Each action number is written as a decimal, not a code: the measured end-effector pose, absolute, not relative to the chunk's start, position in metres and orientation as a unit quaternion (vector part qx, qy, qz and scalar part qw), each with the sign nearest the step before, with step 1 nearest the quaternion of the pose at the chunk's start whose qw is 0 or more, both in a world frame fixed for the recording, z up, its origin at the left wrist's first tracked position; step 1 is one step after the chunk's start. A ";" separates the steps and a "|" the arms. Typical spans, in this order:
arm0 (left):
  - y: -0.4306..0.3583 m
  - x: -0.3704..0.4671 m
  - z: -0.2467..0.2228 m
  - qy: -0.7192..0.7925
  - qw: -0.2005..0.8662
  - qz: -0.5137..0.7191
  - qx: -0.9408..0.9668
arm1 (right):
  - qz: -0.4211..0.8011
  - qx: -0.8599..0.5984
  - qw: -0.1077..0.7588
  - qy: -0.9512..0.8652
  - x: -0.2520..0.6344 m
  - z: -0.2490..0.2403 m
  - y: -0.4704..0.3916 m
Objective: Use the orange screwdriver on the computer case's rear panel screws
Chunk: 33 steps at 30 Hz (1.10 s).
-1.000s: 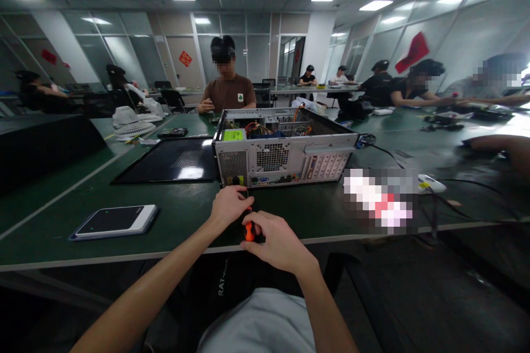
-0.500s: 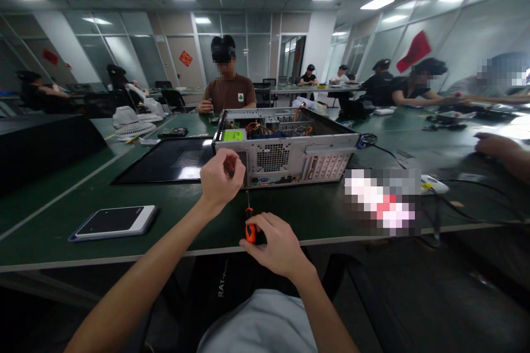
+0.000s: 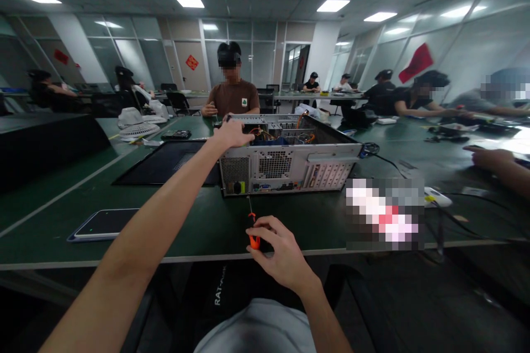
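Note:
An opened desktop computer case (image 3: 285, 168) lies on its side before me, its back panel with ports and slots facing me. My left hand (image 3: 232, 133) reaches over the case's near left corner, thumb and fingers apart. Whether it touches the metal there is hard to see. Close to the table's front edge, my right hand (image 3: 278, 242) grips an orange and black screwdriver (image 3: 254, 241). Its thin shaft points away from me toward the case's lower edge, and the tip shows just in front of the panel. Wires and a blue part are visible inside the case.
A black side panel (image 3: 161, 162) lies left of the case, with a small scale (image 3: 103, 223) nearer me. A cable (image 3: 389, 157) runs from the case's right side to a white power strip (image 3: 438, 197). Across the table sits a person in a brown shirt (image 3: 232, 96).
My left hand has moved up and forward from in front of the back panel to the case's top left corner, and its fingers have opened. My right hand still holds the screwdriver.

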<state>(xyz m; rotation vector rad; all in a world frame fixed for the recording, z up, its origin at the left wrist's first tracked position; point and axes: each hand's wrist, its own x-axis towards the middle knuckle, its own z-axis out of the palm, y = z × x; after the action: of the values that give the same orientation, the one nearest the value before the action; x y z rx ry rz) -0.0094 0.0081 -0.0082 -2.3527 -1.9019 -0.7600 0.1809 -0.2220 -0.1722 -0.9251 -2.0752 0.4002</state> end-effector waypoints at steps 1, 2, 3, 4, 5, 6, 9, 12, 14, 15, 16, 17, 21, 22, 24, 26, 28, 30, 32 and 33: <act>0.012 -0.009 -0.007 -0.608 -0.008 -0.201 -0.768 | 0.156 -0.370 0.412 -0.818 0.181 -0.173 -0.222; 0.014 -0.009 -0.005 -0.607 -0.023 -0.161 -0.778 | 0.150 -0.378 0.418 -0.812 0.180 -0.174 -0.222; 0.015 -0.008 -0.002 -0.607 -0.034 -0.124 -0.784 | 0.141 -0.389 0.423 -0.806 0.179 -0.175 -0.222; 0.015 -0.008 0.001 -0.609 -0.041 -0.091 -0.787 | 0.128 -0.402 0.422 -0.803 0.177 -0.176 -0.221; 0.015 -0.008 0.004 -0.612 -0.045 -0.062 -0.787 | 0.111 -0.415 0.416 -0.801 0.175 -0.176 -0.221; 0.014 -0.007 0.006 -0.613 -0.047 -0.038 -0.788 | 0.090 -0.427 0.404 -0.804 0.173 -0.177 -0.221; 0.011 -0.008 0.009 -0.617 -0.034 -0.002 -0.787 | 0.036 -0.448 0.354 -0.820 0.168 -0.177 -0.220; 0.009 -0.008 0.005 -0.633 -0.012 -0.005 -0.774 | 0.032 -0.454 0.317 -0.832 0.167 -0.174 -0.221; 0.007 -0.008 0.003 -0.641 -0.003 -0.008 -0.768 | 0.050 -0.457 0.303 -0.835 0.169 -0.171 -0.222; 0.007 -0.007 0.003 -0.645 0.000 -0.009 -0.765 | 0.063 -0.457 0.298 -0.836 0.170 -0.169 -0.223; 0.006 -0.007 0.003 -0.648 0.002 -0.009 -0.761 | 0.078 -0.453 0.294 -0.838 0.171 -0.168 -0.224; 0.005 -0.006 0.003 -0.652 0.003 -0.009 -0.758 | 0.093 -0.448 0.291 -0.841 0.172 -0.166 -0.224; 0.003 -0.005 0.003 -0.653 0.007 -0.010 -0.757 | 0.124 -0.431 0.287 -0.847 0.173 -0.160 -0.225; 0.003 -0.005 0.003 -0.653 0.006 -0.011 -0.757 | 0.121 -0.433 0.289 -0.845 0.173 -0.160 -0.225; 0.003 -0.005 0.003 -0.654 0.005 -0.015 -0.757 | 0.108 -0.444 0.296 -0.839 0.173 -0.160 -0.225; 0.004 -0.004 0.003 -0.653 0.004 -0.017 -0.757 | 0.096 -0.445 0.300 -0.838 0.173 -0.160 -0.226; 0.004 -0.004 0.003 -0.653 0.004 -0.016 -0.757 | 0.089 -0.433 0.298 -0.846 0.174 -0.161 -0.226; 0.003 -0.004 0.003 -0.654 0.004 -0.013 -0.757 | 0.087 -0.423 0.295 -0.852 0.175 -0.163 -0.226; 0.003 -0.004 0.004 -0.654 0.004 -0.010 -0.757 | 0.085 -0.424 0.300 -0.850 0.174 -0.165 -0.225; 0.002 -0.004 0.004 -0.652 0.004 -0.011 -0.758 | 0.085 -0.426 0.303 -0.848 0.173 -0.167 -0.224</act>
<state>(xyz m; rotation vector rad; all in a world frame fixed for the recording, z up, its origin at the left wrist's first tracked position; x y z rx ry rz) -0.0036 0.0022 0.0041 -2.3745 -2.0432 -0.0335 0.1728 -0.2240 -0.1667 -1.1286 -2.2481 0.2247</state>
